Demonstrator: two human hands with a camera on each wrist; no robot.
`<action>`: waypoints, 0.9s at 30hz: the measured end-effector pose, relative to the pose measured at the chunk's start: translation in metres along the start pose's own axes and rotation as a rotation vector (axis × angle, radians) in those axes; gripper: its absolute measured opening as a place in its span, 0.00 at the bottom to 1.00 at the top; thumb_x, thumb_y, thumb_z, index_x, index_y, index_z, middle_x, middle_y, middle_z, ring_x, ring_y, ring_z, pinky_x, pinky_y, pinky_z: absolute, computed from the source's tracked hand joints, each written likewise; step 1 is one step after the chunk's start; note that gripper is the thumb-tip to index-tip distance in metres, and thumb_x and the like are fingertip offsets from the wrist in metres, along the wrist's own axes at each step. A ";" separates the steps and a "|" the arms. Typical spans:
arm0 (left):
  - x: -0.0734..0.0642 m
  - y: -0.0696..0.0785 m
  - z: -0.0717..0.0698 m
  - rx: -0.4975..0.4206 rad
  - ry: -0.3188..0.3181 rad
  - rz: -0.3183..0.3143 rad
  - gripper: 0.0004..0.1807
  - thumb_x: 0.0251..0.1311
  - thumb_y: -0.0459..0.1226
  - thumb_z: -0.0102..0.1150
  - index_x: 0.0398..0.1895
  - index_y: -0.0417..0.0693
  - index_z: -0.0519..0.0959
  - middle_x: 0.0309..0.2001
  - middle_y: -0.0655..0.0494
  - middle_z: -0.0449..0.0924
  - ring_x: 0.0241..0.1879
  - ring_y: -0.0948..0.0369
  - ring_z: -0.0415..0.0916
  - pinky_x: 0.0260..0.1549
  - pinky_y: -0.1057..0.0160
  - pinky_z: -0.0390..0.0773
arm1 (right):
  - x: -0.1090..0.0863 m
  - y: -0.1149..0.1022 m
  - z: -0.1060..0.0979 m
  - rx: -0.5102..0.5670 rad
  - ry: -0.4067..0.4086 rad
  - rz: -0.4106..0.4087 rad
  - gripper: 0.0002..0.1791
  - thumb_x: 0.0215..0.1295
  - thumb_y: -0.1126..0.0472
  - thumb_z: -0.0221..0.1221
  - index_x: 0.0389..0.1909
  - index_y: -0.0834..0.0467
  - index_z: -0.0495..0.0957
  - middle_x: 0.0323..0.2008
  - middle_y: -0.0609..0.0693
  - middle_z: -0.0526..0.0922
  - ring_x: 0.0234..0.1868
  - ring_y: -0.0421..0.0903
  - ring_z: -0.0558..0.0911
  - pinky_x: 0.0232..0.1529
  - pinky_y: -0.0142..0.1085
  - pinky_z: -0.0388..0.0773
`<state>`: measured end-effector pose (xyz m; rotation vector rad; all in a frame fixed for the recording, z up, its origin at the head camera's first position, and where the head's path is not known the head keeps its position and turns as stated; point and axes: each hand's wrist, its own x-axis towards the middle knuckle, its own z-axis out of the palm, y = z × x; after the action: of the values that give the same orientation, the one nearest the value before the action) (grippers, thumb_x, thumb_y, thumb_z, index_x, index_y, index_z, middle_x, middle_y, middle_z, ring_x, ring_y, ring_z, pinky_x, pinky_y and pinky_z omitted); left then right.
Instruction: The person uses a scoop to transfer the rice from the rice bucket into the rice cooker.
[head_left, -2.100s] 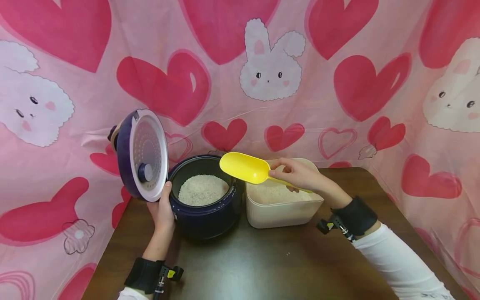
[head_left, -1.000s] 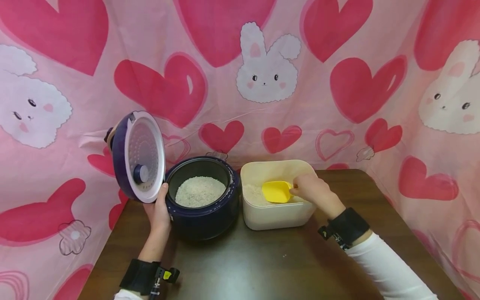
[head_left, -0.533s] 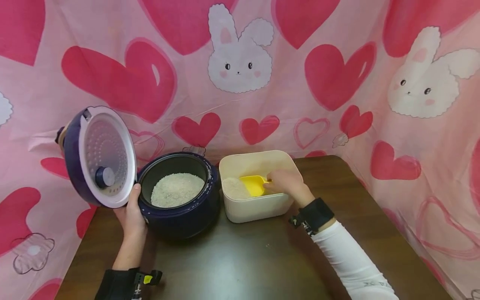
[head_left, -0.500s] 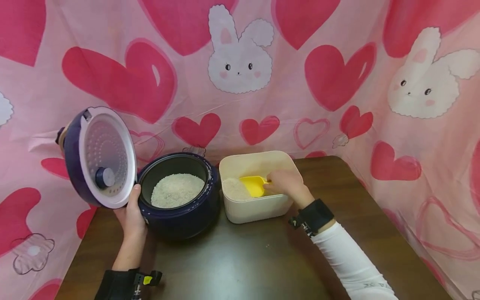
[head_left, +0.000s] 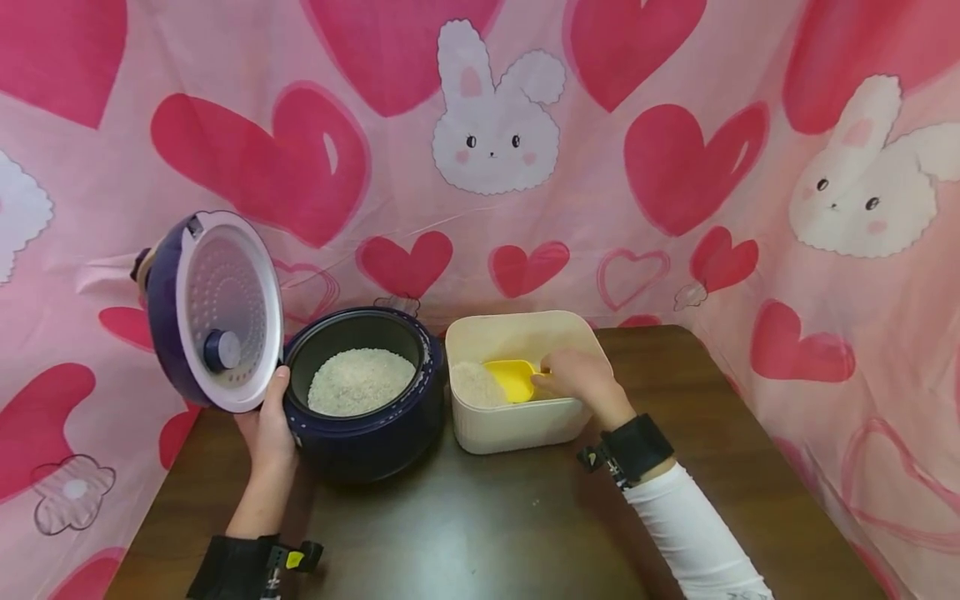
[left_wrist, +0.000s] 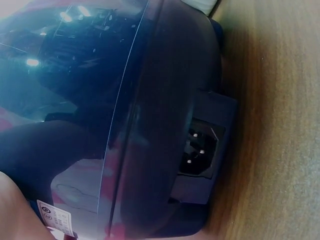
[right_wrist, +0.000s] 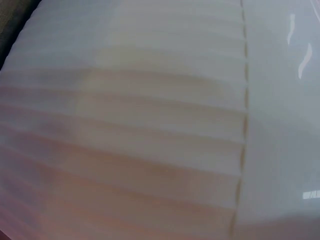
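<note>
In the head view a dark blue rice cooker [head_left: 367,450] stands on the table, its lid [head_left: 225,308] tilted up on the left. White rice [head_left: 362,382] lies heaped in the pot. My left hand [head_left: 266,433] holds the lower edge of the lid by the hinge, thumb in front; its fingers are hidden behind. To the right, my right hand [head_left: 581,379] grips the handle of a yellow scoop [head_left: 513,379] inside a cream bin [head_left: 517,429]. The scoop's bowl is partly sunk in the bin's rice [head_left: 477,385]. The left wrist view shows the cooker's power socket [left_wrist: 200,150].
A dark wooden table [head_left: 480,525] carries the cooker and bin, which stand close side by side. A pink curtain [head_left: 405,192] with hearts and rabbits hangs behind and at both sides. In the right wrist view the bin's ribbed wall [right_wrist: 150,125] fills most of the picture.
My right hand has lowered the scoop from above the bin into its rice and turned it downward. The left hand stays at the lid. The head view has shifted to the right.
</note>
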<state>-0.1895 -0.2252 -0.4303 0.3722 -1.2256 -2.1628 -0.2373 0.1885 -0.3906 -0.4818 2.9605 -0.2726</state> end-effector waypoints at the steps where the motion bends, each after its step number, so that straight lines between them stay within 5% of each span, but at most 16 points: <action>1: 0.000 0.000 0.000 -0.004 0.000 -0.003 0.26 0.65 0.34 0.68 0.65 0.51 0.73 0.61 0.57 0.78 0.54 0.62 0.79 0.54 0.73 0.79 | 0.000 0.000 0.000 -0.002 0.003 0.002 0.15 0.69 0.48 0.62 0.26 0.53 0.81 0.20 0.47 0.73 0.26 0.46 0.72 0.28 0.37 0.71; 27: 0.002 -0.001 0.000 0.044 0.010 0.006 0.28 0.66 0.34 0.67 0.68 0.52 0.72 0.63 0.59 0.77 0.60 0.61 0.74 0.61 0.74 0.73 | 0.000 0.001 0.001 0.025 -0.019 0.034 0.15 0.70 0.47 0.62 0.29 0.54 0.82 0.21 0.48 0.74 0.27 0.48 0.73 0.33 0.39 0.72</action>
<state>-0.1910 -0.2260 -0.4308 0.3969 -1.2692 -2.1297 -0.2379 0.1893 -0.3922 -0.4279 2.9400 -0.2990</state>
